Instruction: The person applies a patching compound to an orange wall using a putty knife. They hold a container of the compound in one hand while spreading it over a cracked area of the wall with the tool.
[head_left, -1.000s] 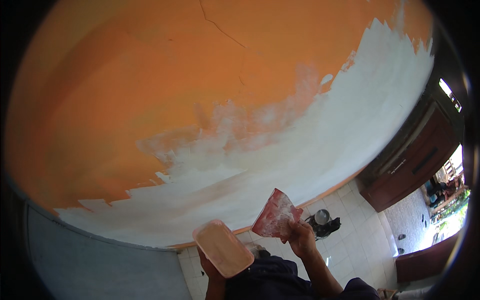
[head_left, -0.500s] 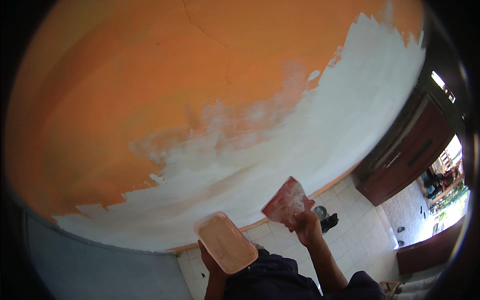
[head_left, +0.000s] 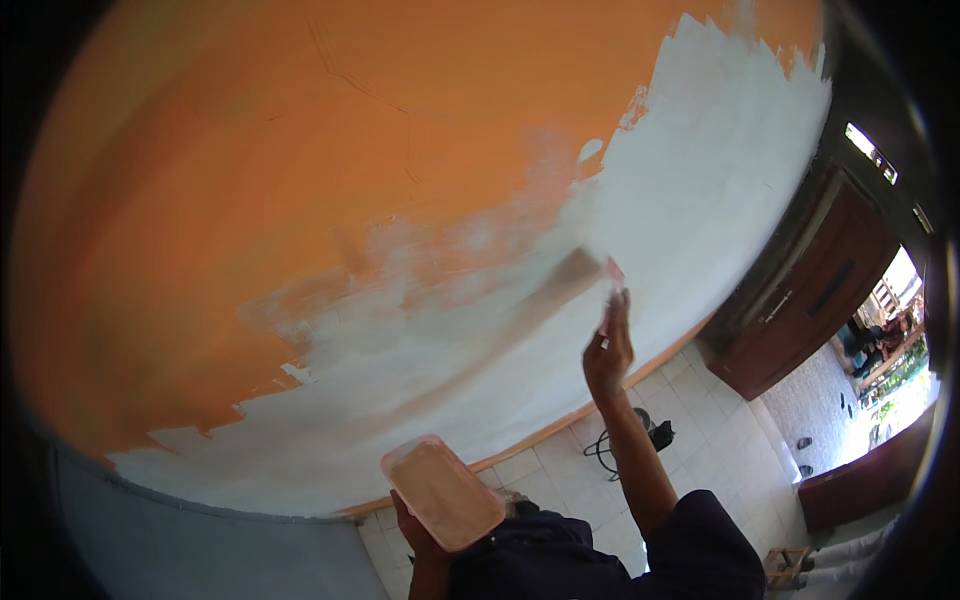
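Scraper [head_left: 585,272], blurred and putty-smeared, lies flat against the wall [head_left: 300,200] where white meets orange, pinched in the right hand [head_left: 607,345]. Left hand [head_left: 415,525] grips a tan tray [head_left: 442,492] below.

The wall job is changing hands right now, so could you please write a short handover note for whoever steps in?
Left hand: holds a flat tan board of filler, low and level, in a firm grip.
Right hand: raised, pressing a scraper flat against the wall; a fresh smear trails to its left.
Done: the lower and right part of the wall is covered in a white coat.
Left: the upper-left orange area is bare, with a thin crack; the border between is patchy.
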